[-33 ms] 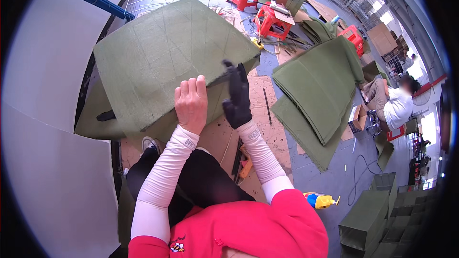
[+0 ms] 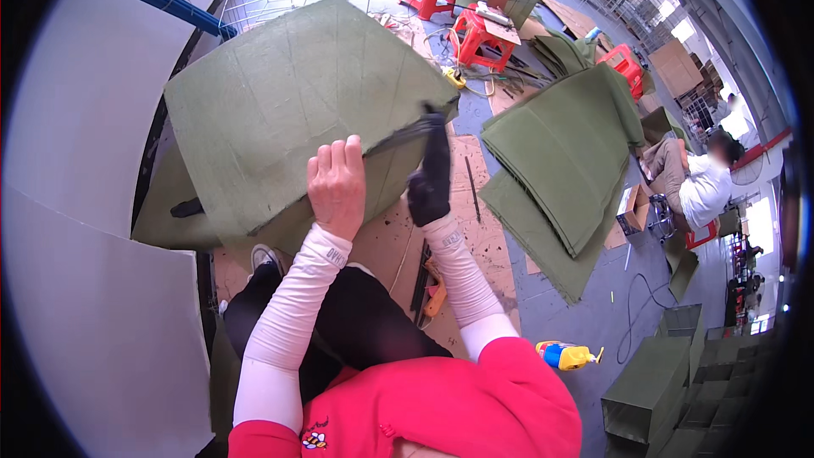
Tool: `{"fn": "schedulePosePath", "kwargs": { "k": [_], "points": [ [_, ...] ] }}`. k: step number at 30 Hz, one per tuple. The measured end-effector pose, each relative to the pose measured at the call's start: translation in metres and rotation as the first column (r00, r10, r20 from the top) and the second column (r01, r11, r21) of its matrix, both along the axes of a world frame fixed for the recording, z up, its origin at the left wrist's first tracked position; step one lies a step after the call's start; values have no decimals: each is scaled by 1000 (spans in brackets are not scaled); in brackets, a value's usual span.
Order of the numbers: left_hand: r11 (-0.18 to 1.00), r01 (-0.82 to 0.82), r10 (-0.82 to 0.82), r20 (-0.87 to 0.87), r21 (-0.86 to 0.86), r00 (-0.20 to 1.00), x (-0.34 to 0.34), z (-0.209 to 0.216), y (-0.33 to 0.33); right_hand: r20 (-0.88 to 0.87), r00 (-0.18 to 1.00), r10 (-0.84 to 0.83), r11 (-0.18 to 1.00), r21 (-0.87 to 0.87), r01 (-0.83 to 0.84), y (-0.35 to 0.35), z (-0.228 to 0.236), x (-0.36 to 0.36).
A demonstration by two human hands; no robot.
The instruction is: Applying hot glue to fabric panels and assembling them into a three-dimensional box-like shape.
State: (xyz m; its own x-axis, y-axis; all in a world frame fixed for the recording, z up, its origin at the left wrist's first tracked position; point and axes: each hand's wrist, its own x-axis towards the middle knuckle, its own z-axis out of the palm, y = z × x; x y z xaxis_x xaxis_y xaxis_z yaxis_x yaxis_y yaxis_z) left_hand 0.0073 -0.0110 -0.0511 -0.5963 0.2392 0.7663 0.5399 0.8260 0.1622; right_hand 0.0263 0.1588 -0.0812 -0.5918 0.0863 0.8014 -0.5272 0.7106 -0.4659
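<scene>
A large green fabric-like box [image 2: 280, 93] stands in front of me, its flat top tilted toward me. My bare left hand [image 2: 337, 187] is closed at its near edge, fingers curled down. What lies inside the fingers is hidden. A dark strip [image 2: 394, 137] runs along this edge, rightward from my left hand. Beside the edge's right part is my right hand [image 2: 432, 165] in a black glove. Its fingers stretch upward against the strip, turned nearly side-on and slightly blurred.
Folded green sheets [image 2: 560, 153] lie on the floor at right. An orange-handled tool [image 2: 435, 298] rests by my knee. A yellow-and-blue bottle [image 2: 566, 356] is near my right elbow. Red stools [image 2: 483, 38] and a seated person are at the back; another person [image 2: 704, 187] sits at right. Green boxes [image 2: 644, 390] stand lower right.
My right hand has shifted slightly right and turned more side-on, its thumb less spread from the fingers. My left hand has hardly moved.
</scene>
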Motion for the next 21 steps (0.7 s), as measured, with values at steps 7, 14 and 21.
{"fn": "schedulePosePath", "kwargs": {
  "k": [7,14,21],
  "points": [
    [1000,-6,6,26,-1,1000,2,1,1,-59,974,-218,889,401,223,13,12,-20],
    [1000,-8,7,-68,-12,998,2,6,3,-86,945,-314,942,92,321,31,1,-26],
    [1000,0,0,-57,6,998,1,6,7,-91,940,-329,901,268,342,34,-6,-30]
  ]
}}
